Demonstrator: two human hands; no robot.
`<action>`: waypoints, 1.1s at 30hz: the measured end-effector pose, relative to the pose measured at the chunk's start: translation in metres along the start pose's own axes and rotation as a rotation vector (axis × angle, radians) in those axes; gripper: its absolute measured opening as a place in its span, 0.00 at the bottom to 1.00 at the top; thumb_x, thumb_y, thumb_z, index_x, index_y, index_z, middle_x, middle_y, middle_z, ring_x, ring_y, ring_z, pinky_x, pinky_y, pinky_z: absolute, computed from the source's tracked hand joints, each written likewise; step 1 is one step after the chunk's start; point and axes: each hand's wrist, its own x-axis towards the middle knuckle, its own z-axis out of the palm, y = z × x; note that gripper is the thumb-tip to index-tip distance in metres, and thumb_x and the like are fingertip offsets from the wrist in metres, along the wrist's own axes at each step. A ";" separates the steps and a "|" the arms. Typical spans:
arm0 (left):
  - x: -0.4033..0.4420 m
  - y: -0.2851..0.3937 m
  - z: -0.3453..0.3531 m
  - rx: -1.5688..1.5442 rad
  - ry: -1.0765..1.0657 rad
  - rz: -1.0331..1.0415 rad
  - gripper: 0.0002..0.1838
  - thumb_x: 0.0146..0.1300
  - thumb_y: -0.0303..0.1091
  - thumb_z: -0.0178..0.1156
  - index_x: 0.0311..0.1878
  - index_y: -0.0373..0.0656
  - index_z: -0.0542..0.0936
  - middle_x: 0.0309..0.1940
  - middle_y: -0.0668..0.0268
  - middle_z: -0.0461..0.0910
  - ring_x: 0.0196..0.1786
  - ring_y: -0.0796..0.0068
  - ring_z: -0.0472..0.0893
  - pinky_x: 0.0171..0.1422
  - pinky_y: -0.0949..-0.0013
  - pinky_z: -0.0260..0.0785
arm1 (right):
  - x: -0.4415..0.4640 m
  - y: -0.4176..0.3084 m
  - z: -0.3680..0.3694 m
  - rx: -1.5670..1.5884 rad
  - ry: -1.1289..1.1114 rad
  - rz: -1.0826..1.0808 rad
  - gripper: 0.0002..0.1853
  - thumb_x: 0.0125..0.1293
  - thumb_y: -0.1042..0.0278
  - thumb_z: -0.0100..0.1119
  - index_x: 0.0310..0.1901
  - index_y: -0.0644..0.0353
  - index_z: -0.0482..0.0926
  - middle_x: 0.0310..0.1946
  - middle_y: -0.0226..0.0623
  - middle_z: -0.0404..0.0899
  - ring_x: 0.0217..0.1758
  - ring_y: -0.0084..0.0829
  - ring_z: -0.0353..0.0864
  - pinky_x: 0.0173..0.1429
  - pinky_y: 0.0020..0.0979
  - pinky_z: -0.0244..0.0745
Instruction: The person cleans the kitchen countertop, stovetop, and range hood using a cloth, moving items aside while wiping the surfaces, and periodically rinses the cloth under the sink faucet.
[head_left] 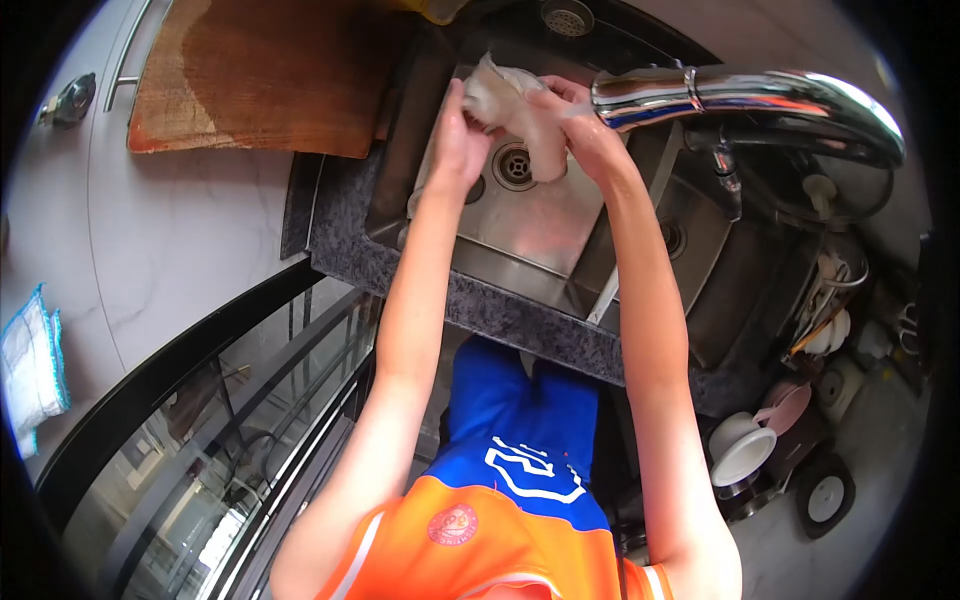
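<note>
A wet whitish cloth [515, 108] hangs between my two hands above the sink basin [530, 225]. My left hand [462, 140] grips its left side, with the fingers partly behind the cloth. On the other side my right hand [580, 120] is closed on the cloth near its upper right, just beside the mouth of the faucet [750, 100]. One end of the cloth droops next to the drain [514, 165]. Whether water is running cannot be made out.
A wooden cutting board [260, 75] stands left of the sink. The second basin [690, 260] lies to the right. Bowls [742, 448] and other dishes are at the far right. A blue-edged white cloth [35, 370] hangs at the far left.
</note>
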 end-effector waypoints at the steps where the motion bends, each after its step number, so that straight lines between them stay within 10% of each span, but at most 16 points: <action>1: -0.007 -0.002 0.009 0.138 0.148 0.026 0.31 0.68 0.59 0.51 0.58 0.39 0.71 0.52 0.59 0.73 0.55 0.63 0.73 0.58 0.57 0.68 | -0.002 -0.010 0.008 0.063 0.027 0.069 0.15 0.62 0.53 0.62 0.43 0.55 0.77 0.33 0.24 0.77 0.36 0.14 0.74 0.37 0.20 0.66; 8: -0.026 -0.012 0.036 0.151 -0.131 -0.037 0.20 0.69 0.51 0.57 0.47 0.42 0.78 0.41 0.68 0.78 0.46 0.81 0.75 0.49 0.75 0.68 | -0.004 -0.003 0.017 -0.273 0.078 -0.188 0.11 0.64 0.64 0.63 0.32 0.58 0.72 0.26 0.23 0.72 0.30 0.12 0.65 0.30 0.18 0.60; 20: -0.012 -0.037 0.022 0.211 -0.075 -0.062 0.14 0.72 0.41 0.52 0.50 0.40 0.77 0.42 0.65 0.80 0.45 0.74 0.80 0.47 0.73 0.74 | -0.026 -0.019 0.028 -0.705 0.339 -0.428 0.09 0.69 0.68 0.55 0.41 0.65 0.74 0.30 0.39 0.78 0.33 0.26 0.74 0.38 0.30 0.71; 24: 0.013 -0.037 0.010 0.334 0.276 0.256 0.16 0.74 0.41 0.47 0.47 0.37 0.77 0.41 0.63 0.80 0.35 0.78 0.77 0.38 0.74 0.69 | -0.015 0.015 0.000 -0.699 0.512 -0.692 0.09 0.70 0.66 0.55 0.44 0.63 0.75 0.35 0.35 0.79 0.39 0.26 0.74 0.41 0.31 0.72; 26: 0.016 -0.027 0.014 0.004 0.506 0.148 0.20 0.75 0.46 0.44 0.48 0.37 0.76 0.41 0.63 0.78 0.37 0.77 0.76 0.38 0.72 0.69 | -0.014 0.020 -0.012 -0.061 0.628 -0.369 0.10 0.69 0.64 0.56 0.47 0.60 0.76 0.38 0.31 0.78 0.43 0.25 0.74 0.44 0.32 0.73; 30: 0.038 -0.052 0.008 0.419 0.342 0.293 0.22 0.75 0.49 0.44 0.46 0.36 0.76 0.38 0.64 0.76 0.42 0.75 0.74 0.44 0.68 0.69 | -0.004 0.026 -0.013 0.398 0.616 -0.087 0.12 0.70 0.60 0.56 0.48 0.57 0.77 0.37 0.28 0.78 0.38 0.29 0.78 0.42 0.32 0.74; 33: 0.015 -0.042 0.039 0.386 0.191 0.196 0.21 0.74 0.47 0.47 0.43 0.35 0.76 0.37 0.65 0.76 0.43 0.77 0.73 0.48 0.69 0.68 | 0.009 0.041 -0.001 -0.081 0.569 -0.338 0.13 0.69 0.58 0.55 0.39 0.62 0.78 0.31 0.36 0.79 0.33 0.33 0.79 0.37 0.36 0.73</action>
